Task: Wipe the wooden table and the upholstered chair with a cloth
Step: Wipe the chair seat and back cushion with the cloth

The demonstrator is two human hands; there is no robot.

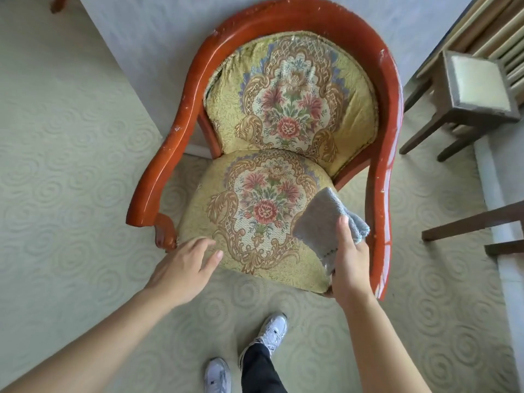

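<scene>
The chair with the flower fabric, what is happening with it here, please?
A person stands over the upholstered chair on the carpet. The right hand holds a folded grey cloth against the right side of the seat cushion, near the glossy red armrest. The left hand is open, fingers resting at the seat's front left edge. The task's wooden table cannot be made out in this view.

The armchair (283, 137) has a glossy red-brown lacquered wooden frame, chipped in places, and woven floral tapestry upholstery; the grey cloth (320, 222) looks nubbly terry; the carpet (71, 165) is matt, swirl-embossed
</scene>
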